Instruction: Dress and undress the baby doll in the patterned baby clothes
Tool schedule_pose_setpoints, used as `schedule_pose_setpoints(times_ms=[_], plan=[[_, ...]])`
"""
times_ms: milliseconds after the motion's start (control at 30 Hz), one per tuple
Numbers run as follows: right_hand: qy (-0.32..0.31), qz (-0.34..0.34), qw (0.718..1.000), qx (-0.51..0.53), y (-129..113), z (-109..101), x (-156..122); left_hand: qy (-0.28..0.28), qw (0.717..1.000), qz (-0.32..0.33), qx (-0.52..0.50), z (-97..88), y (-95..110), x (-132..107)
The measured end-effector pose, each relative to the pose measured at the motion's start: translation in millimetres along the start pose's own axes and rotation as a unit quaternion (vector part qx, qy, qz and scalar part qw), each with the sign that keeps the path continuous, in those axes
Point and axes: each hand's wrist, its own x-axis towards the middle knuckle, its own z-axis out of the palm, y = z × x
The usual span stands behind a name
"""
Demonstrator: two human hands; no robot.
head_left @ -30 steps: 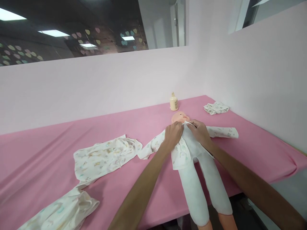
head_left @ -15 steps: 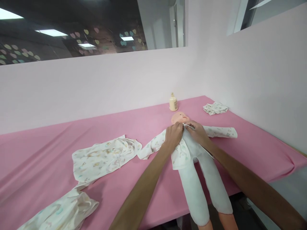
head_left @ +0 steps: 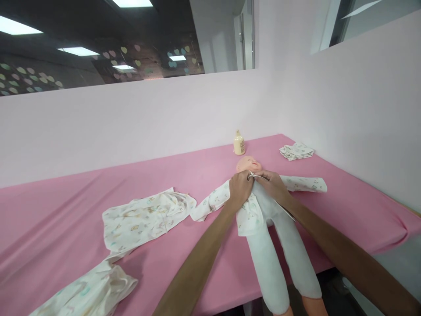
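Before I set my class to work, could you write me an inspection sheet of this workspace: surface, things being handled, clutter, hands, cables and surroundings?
Surface: pink cloth over a table, creased at the left.
Things being handled: doll on its back, feet past the near edge; patterned shirt with sleeves on its arms, front open.
Clutter: crumpled patterned clothing at left; pump bottle beyond the doll's head; folded cloth at far right.
Hands: left hand and right hand hold the shirt's edge in their fingers, just below the doll's head.
Cables: nothing seen.
Surroundings: white wall behind, with a glass panel above.
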Motion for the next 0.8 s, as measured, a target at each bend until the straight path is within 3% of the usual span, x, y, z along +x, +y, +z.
schedule_pose_setpoints(times_ms=[67, 167, 233, 400, 600, 800], plan=[[-0.007, -0.002, 1.0, -0.007, 0.3, -0.3, -0.1, -0.032, 0.994, -0.027, -0.102, -5.6, 0.1, 2.0], [-0.019, 0.002, 1.0, -0.025, -1.4, -1.1, -0.6, -0.107, 0.959, -0.066, -0.254, -13.7, -1.3, 4.6], [-0.03, -0.001, 0.999, -0.035, -3.4, -1.5, -1.5, -0.125, 0.94, -0.089, -0.304, -15.9, -2.0, 5.7], [-0.04, -0.023, 0.997, -0.065, -7.4, -1.5, -4.4, -0.093, 0.937, -0.103, -0.322, -11.0, -2.9, 6.6], [-0.03, -0.029, 0.993, -0.107, -5.0, 1.0, -5.7, -0.085, 0.955, -0.091, -0.27, -8.1, -2.8, 8.1], [0.038, -0.028, 0.992, -0.118, -3.8, 2.2, -6.4, -0.125, 0.912, -0.172, -0.35, -16.9, 0.9, 7.1]])
